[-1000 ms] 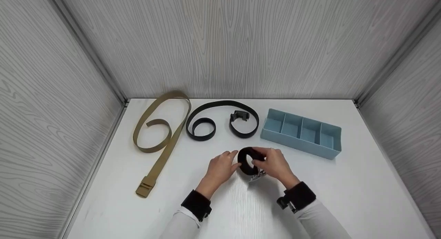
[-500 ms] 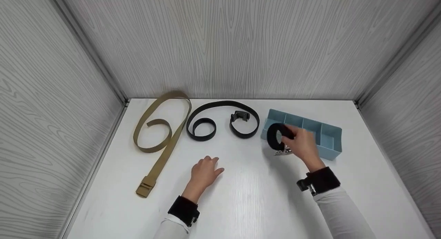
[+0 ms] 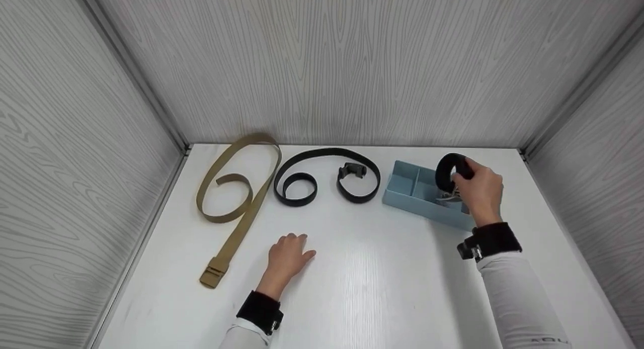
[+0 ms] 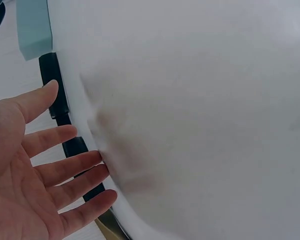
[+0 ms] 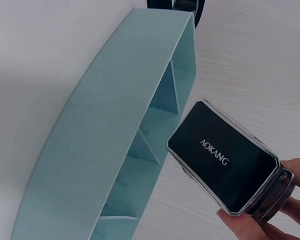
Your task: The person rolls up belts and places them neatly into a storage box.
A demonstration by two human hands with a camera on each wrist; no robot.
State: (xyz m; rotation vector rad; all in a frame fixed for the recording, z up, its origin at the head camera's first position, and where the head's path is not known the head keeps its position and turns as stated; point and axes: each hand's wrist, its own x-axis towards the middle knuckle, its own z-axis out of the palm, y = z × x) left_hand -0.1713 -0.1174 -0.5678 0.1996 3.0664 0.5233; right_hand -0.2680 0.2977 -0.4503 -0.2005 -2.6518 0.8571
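One rolled black belt (image 3: 449, 169) is pinched in the right hand (image 3: 478, 190), held up on edge just above the blue divider tray (image 3: 402, 195), over its right-hand compartments. Its metal buckle (image 5: 224, 156) hangs below the coil, plate facing the right wrist camera, with the fingers (image 5: 285, 220) curled round the far end. Which exact compartment sits under it I cannot tell; the hand covers that end of the tray in the head view.

Tray's long axis runs left-near to right-far across the table (image 3: 382, 288), four cells in a row; the right wrist view looks down that row with the buckle just beside the tray's long wall. So the tray lies directly under and slightly left of the right hand, well apart from the left hand (image 3: 287, 258).

Left hand rests flat on the table, fingers (image 4: 65, 170) spread and straight, holding nothing. Near it lie a loose black belt (image 3: 327, 175) and a tan belt (image 3: 236, 198), both uncoiled, untouched.
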